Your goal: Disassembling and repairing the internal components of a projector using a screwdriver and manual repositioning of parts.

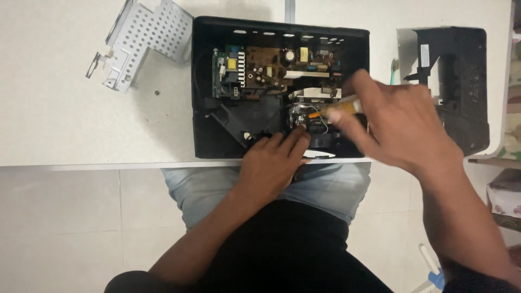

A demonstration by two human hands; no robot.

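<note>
Two hands in open casing, white table, tiled floor.

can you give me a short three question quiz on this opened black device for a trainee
1. True or false: the right hand holds a yellow-handled screwdriver over the open black plastic device case.
2. Where do the left hand fingers rest?
3. What lies on the white table left of the case: (a) perforated grey metal bracket, (b) hammer, (c) cup?

Key:
1. True.
2. On the case's near edge, beside the tool tip.
3. a.
</note>
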